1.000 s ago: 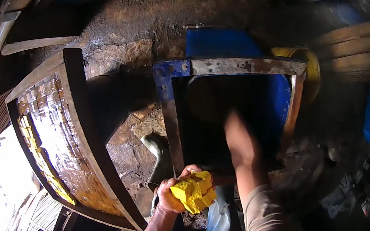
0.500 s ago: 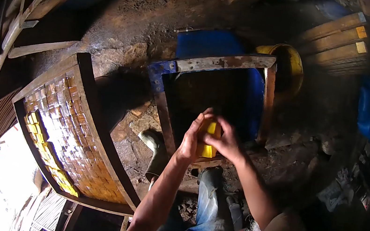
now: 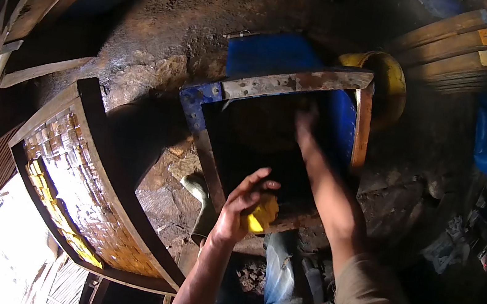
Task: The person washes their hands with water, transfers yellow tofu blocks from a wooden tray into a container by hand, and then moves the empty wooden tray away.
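Observation:
My left hand holds a soft-looking yellow block in its palm, with the fingers partly lifted. It is over the near side of a large blue-lined box with a wooden rim. Reaching away into the box's dark inside, my right hand is blurred and shadowed, so its fingers and anything in them cannot be made out. What the box contains is too dark to see.
At the left leans a wood-framed woven tray with a row of yellow blocks along its lower edge. Beyond the box are a yellow bucket and stacked wooden frames. A boot stands beside the box.
Both hands were together around the yellow block. They have separated: the left has drawn slightly back with the block, while the right has moved forward into the box.

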{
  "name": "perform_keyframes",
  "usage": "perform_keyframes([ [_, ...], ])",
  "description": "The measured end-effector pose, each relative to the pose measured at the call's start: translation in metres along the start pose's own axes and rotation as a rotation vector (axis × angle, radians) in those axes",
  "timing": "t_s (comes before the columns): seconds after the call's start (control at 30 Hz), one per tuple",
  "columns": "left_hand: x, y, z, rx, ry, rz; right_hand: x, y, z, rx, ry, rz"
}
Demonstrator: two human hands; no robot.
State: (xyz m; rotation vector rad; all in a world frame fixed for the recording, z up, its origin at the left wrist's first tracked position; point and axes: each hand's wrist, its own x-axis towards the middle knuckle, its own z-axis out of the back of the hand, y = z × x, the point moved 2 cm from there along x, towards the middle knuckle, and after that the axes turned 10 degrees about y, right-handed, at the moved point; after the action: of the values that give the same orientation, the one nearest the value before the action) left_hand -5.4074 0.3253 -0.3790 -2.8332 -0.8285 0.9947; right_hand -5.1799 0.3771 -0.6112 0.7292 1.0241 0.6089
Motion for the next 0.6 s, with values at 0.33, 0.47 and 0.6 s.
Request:
perform_keyframes([
  [0.33,-0.023,0.005,0.002,-0.039,-0.009,-0.039,0.049,-0.012,-0.031,-0.469,-0.276,0.054],
  [0.47,-0.024,0.002,0.002,-0.028,-0.003,-0.121,0.013,0.006,-0.009,-0.192,-0.294,0.31],
  [0.6,-0.011,-0.007,-0.006,-0.05,0.008,-0.203,-0.113,0.104,0.04,0.219,0.438,-0.046],
])
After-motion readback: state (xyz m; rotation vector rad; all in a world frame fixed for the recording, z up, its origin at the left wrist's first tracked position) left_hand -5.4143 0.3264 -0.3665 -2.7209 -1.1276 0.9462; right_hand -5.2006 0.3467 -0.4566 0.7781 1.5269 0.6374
